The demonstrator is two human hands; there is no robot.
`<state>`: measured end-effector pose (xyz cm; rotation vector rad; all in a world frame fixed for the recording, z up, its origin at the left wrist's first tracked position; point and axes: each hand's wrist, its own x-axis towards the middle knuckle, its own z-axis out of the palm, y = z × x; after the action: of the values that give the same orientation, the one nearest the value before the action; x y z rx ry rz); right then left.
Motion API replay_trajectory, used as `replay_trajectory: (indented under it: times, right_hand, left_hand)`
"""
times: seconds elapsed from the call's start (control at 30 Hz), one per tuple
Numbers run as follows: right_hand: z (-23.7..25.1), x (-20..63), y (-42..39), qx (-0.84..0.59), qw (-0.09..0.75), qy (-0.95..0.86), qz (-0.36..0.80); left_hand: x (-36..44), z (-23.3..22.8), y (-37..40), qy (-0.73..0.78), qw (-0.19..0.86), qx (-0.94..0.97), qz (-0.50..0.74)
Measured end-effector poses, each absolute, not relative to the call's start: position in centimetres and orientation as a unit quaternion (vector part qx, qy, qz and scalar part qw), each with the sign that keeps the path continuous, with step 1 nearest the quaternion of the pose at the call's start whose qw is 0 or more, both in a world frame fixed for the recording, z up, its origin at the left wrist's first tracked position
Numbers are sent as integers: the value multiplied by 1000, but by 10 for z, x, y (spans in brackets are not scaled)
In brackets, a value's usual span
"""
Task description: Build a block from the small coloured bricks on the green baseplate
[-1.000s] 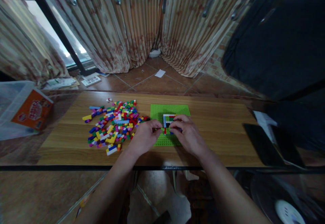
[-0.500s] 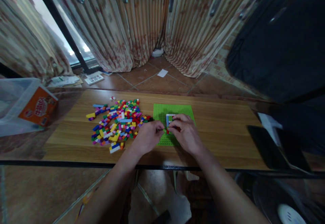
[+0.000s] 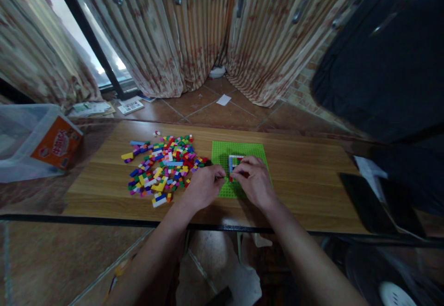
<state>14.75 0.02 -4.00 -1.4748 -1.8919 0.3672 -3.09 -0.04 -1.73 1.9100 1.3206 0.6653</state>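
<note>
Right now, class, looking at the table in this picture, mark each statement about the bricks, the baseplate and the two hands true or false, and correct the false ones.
1. The loose bricks lie left of the green baseplate. True.
2. The left hand rests in the brick pile. False: it is at the baseplate's left edge.
3. The right hand touches the small brick build on the baseplate. True.
4. The baseplate is blue. False: it is green.
5. An orange box sits at the far left. True.

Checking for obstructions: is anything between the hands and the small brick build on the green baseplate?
Nothing visible. Both the left hand and right hand already meet at the build on the baseplate.
</note>
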Motion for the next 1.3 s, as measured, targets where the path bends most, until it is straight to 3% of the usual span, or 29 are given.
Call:
replay_trajectory:
  times: [0.53,1.3]
  right_hand:
    - [-22,164,7,-578,414,-672,208]
    - [-32,157,2,-581,355,-702,206]
  left_hand:
    - [-26,-31,1,486,386,724,302]
    - [-18,-32,4,508,324,754,260]
